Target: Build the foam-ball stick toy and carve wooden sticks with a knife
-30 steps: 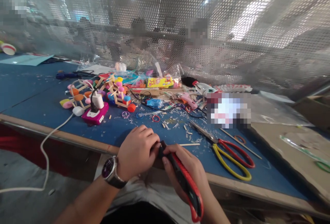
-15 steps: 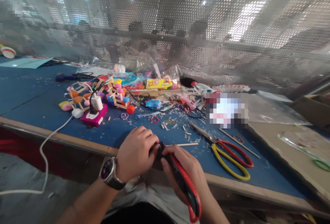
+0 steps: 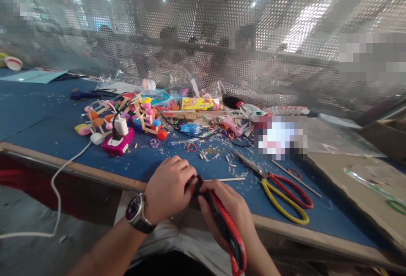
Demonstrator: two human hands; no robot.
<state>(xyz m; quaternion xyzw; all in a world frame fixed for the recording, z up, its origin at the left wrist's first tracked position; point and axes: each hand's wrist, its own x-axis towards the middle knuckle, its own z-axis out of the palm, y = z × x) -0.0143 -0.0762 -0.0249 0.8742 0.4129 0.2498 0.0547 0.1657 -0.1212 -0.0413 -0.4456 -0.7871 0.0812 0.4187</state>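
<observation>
My right hand point(image 3: 231, 208) is wrapped round a red and black utility knife point(image 3: 223, 221), its front end pointing away from me and slightly left. Against that front end, my left hand point(image 3: 171, 187) is closed with its fingers curled down over the table's edge; whatever it pinches is hidden behind the fingers. The knife's blade cannot be made out. A thin pale stick point(image 3: 226, 179) shows just beyond my right knuckles, its left end out of sight behind the hands. Right of my hands lie scissors point(image 3: 264, 176) with one red and one yellow handle, blades pointing away.
Wood shavings and rubber bands litter the blue table point(image 3: 142, 161). A magenta power adapter point(image 3: 119, 142) with a white plug stands left, beside wooden-stick models point(image 3: 142, 119) with coloured pieces. Cardboard point(image 3: 333, 178) lies at right. A perforated screen point(image 3: 203, 26) rises behind, with people beyond it.
Both hands and the knife keep almost the same position. The whole view has shifted very slightly; nothing was picked up or let go.
</observation>
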